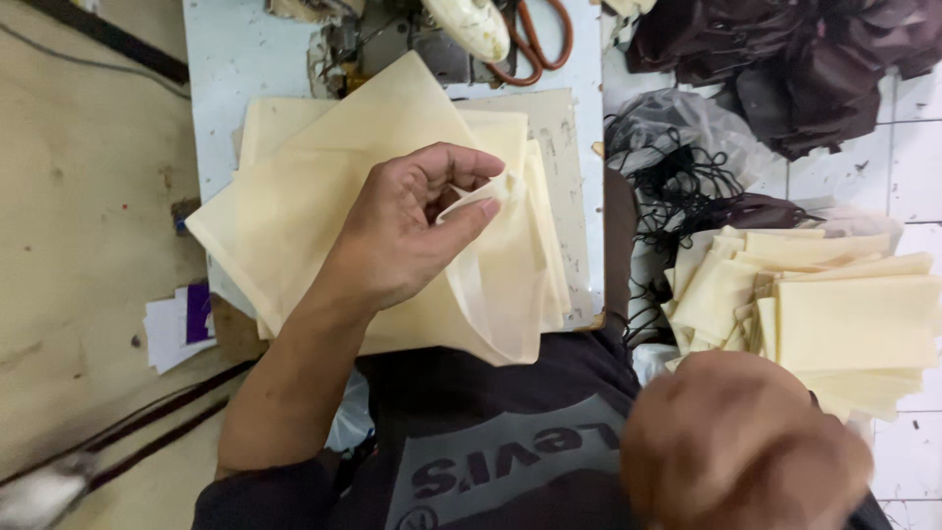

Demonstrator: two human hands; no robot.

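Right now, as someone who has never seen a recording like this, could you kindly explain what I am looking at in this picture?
This is one view from a camera worn on a person's head, looking down at their own bare hands; no machine does the handling. The left hand pinches the edge of a thin, sheer cream fabric piece, lifted from a stack of cream fabric pieces on the pale blue sewing table. The right hand is close to the lens and blurred, so its grip cannot be judged. Beside it lies a second pile of folded cream pieces. Orange-handled scissors lie at the top, dark brown cloth at upper right.
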